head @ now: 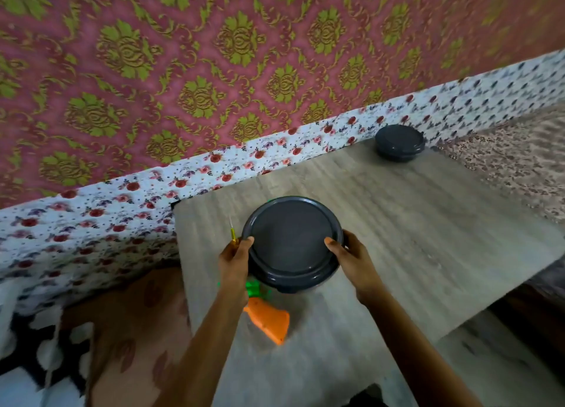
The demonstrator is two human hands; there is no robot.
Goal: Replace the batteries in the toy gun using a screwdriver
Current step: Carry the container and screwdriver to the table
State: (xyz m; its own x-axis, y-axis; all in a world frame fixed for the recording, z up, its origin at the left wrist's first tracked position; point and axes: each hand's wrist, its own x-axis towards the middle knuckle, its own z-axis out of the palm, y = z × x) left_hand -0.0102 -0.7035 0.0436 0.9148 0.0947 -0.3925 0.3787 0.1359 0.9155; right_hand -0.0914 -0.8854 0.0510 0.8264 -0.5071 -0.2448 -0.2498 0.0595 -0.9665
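1. Both hands grip the dark lidded container [292,244]: left hand [235,260] and right hand [351,260], fingers curled round opposite rims.
2. The toy gun [269,318] lies on the bench [428,223] under the container, nearest the left wrist, with its orange grip toward the person.
3. The screwdriver [233,234] juts out beside the left fingers; I cannot tell whether they hold it.

Of the orange-and-green plastic toy gun [269,318], only grip and some green body show; the rest is hidden under the dark grey round lidded plastic container [290,241] and left hand [234,263]. Thin yellow-handled screwdriver [233,234]: lower end behind that hand, tip blurred; whether held, unclear.
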